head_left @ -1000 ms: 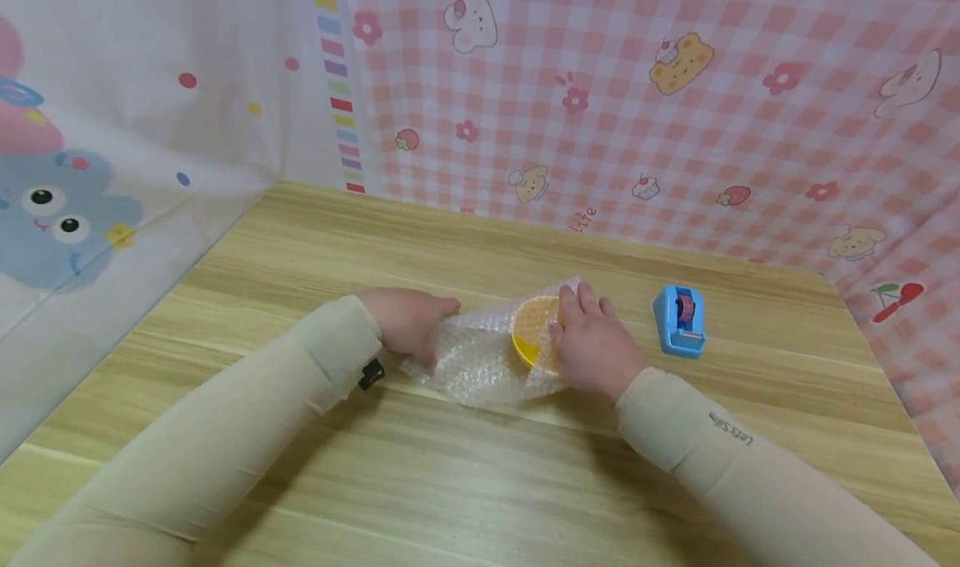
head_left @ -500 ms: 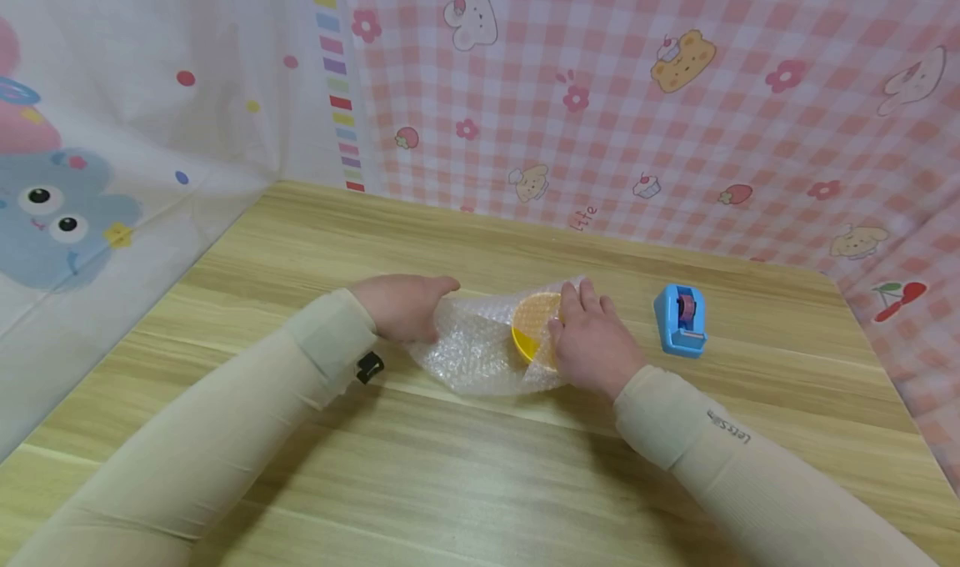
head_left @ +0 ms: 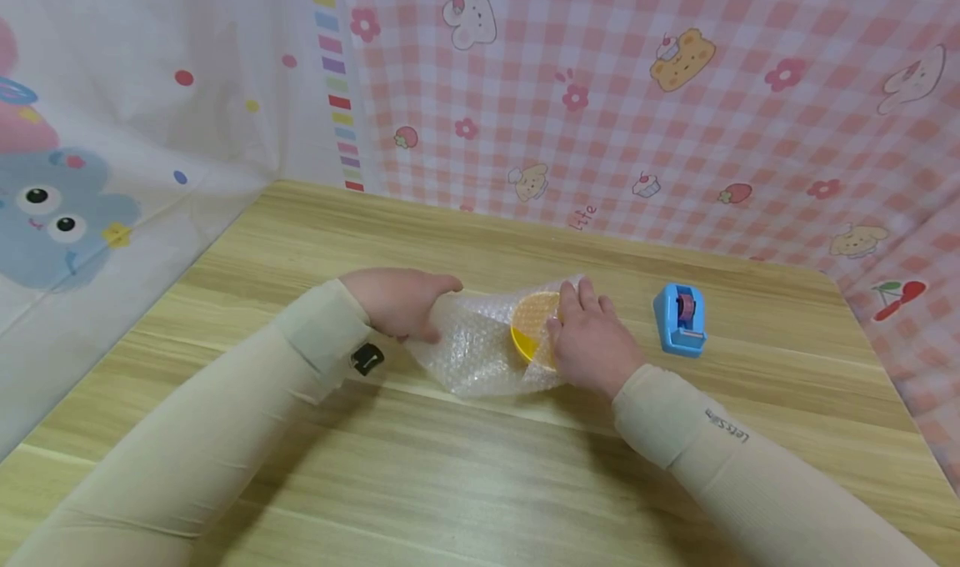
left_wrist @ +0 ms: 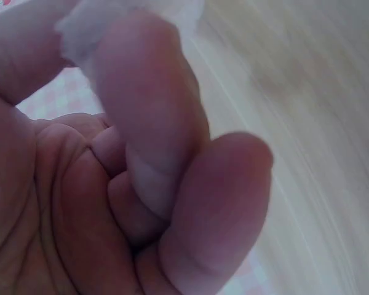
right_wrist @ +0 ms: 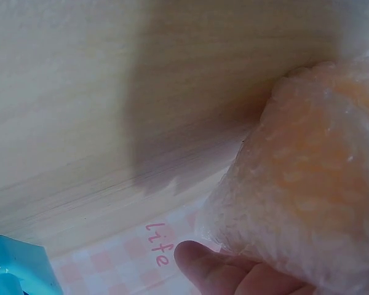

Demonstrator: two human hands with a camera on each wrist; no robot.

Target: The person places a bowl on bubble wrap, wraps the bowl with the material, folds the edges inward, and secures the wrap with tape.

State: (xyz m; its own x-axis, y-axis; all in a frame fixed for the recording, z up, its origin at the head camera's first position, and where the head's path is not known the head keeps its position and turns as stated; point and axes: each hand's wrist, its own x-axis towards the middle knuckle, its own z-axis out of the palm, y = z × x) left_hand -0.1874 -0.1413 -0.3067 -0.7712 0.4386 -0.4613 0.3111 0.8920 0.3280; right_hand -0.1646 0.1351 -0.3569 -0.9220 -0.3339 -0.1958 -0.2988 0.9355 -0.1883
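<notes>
A yellow bowl-like thing with a round rim (head_left: 525,348) lies partly covered by a sheet of bubble wrap (head_left: 472,354) in the middle of the head view. My right hand (head_left: 596,338) grips its wrapped right side, with the fingers along the far side and the thumb near the rim. In the right wrist view, yellow-orange shows through the wrap (right_wrist: 307,178), above my fingertips. At the sheet's left end, my left hand (head_left: 393,300) pinches the loose edge. The left wrist view shows its curled fingers (left_wrist: 150,92) against a bit of the wrap (left_wrist: 89,31).
A blue tape dispenser (head_left: 681,321) with a pink roll stands right of my right hand. The wood-grain table (head_left: 420,484) extends toward me and to both sides. A pink checked cloth (head_left: 600,117) hangs behind, with a pale printed cloth (head_left: 210,67) at left.
My left hand has risen and shifted slightly left and away, drawing the loose end of the bubble wrap with it. My right hand and the bowl have stayed almost in place.
</notes>
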